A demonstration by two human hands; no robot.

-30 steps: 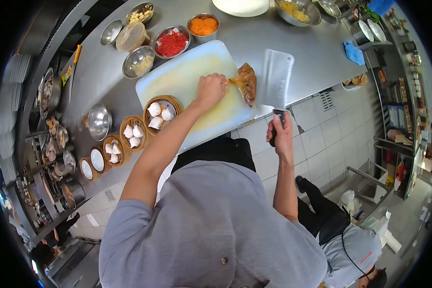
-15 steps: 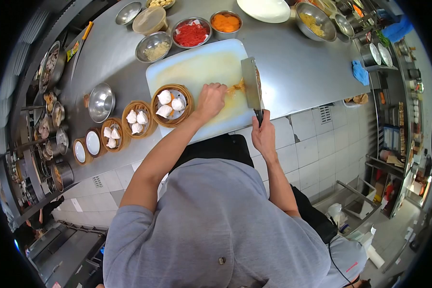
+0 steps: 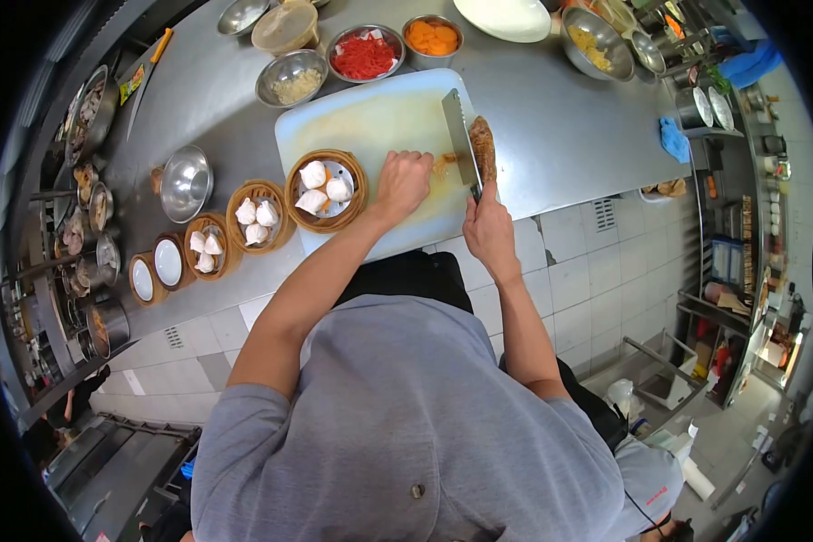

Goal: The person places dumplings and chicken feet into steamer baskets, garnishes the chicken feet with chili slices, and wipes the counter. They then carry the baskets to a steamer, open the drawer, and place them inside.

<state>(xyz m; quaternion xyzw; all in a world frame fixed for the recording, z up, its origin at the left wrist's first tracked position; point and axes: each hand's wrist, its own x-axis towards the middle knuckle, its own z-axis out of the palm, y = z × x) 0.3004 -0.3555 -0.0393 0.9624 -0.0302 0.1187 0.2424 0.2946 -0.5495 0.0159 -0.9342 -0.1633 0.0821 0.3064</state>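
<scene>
My right hand point(image 3: 490, 230) grips the handle of a cleaver point(image 3: 459, 135), its broad blade tilted over the right part of the white cutting board point(image 3: 361, 117). Just left of the blade lies a small heap of orange-brown shreds point(image 3: 442, 167). My left hand point(image 3: 405, 187) rests on the board left of the shreds, fingers curled in and their undersides hidden. Beside it, a bamboo steamer point(image 3: 361, 194) holds white dumplings point(image 3: 313, 174). Right of the blade is a long, rough brown piece of food point(image 3: 483, 143) at the board's edge.
More bamboo steamers point(image 3: 285, 237) stand in a row to the left, near an upturned-looking steel bowl point(image 3: 187, 185). Along the back are bowls of red shreds point(image 3: 365, 56), orange slices point(image 3: 431, 39) and pale chopped bits point(image 3: 296, 86). A long knife point(image 3: 147, 79) lies at the far left; a blue cloth point(image 3: 674, 139) lies right.
My right hand and the cleaver have shifted slightly left and up, uncovering more of the brown piece. The shreds form a smaller visible heap. My left hand stays curled on the board.
</scene>
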